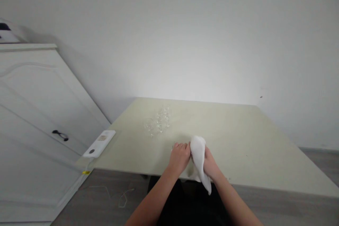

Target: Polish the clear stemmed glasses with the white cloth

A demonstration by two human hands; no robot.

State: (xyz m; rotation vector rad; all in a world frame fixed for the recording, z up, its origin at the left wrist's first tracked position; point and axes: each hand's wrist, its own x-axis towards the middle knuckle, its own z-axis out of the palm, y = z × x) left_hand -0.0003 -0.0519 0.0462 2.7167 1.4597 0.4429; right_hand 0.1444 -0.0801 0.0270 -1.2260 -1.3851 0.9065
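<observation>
My left hand [180, 156] and my right hand [210, 164] meet above the near edge of a pale table [238, 137]. A white cloth [199, 159] is bunched between them and hangs down from my right hand. My left hand seems closed on something small and clear against the cloth; what it is I cannot make out. Several clear glasses [158, 123] stand together on the table beyond my left hand.
A white power strip [99, 143] lies at the table's left edge, its cable trailing on the grey floor [122, 197]. A white cabinet [34, 120] with a dark handle stands to the left. A plain white wall is behind the table.
</observation>
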